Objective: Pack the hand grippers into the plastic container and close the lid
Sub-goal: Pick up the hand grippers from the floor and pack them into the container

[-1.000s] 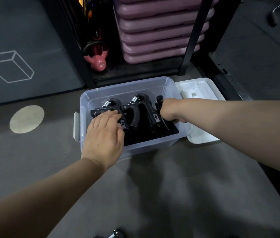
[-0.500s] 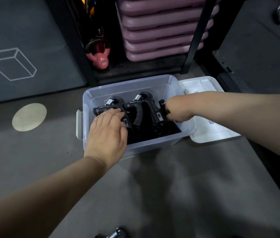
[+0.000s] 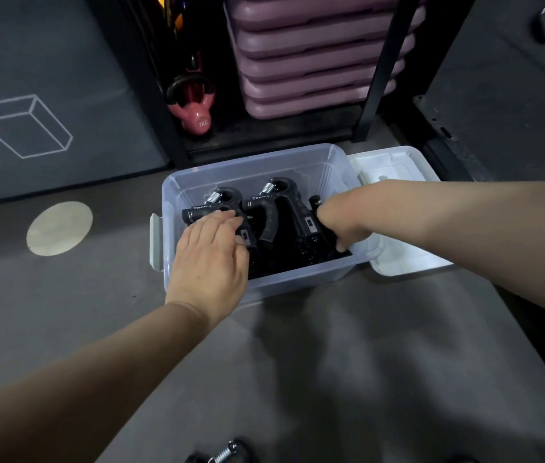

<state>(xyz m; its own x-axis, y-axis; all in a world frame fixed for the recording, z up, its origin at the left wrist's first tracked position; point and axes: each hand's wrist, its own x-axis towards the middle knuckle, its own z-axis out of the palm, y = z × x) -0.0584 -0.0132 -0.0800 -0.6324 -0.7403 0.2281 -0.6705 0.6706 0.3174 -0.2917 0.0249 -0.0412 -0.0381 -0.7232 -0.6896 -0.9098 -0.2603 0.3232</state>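
Both bare arms reached forward. The left grip lay flat, palm down, fingers straight. The right grip bent down, fingers curled round a hand gripper.

grey floor under clear plastic container, white lid beside, touching
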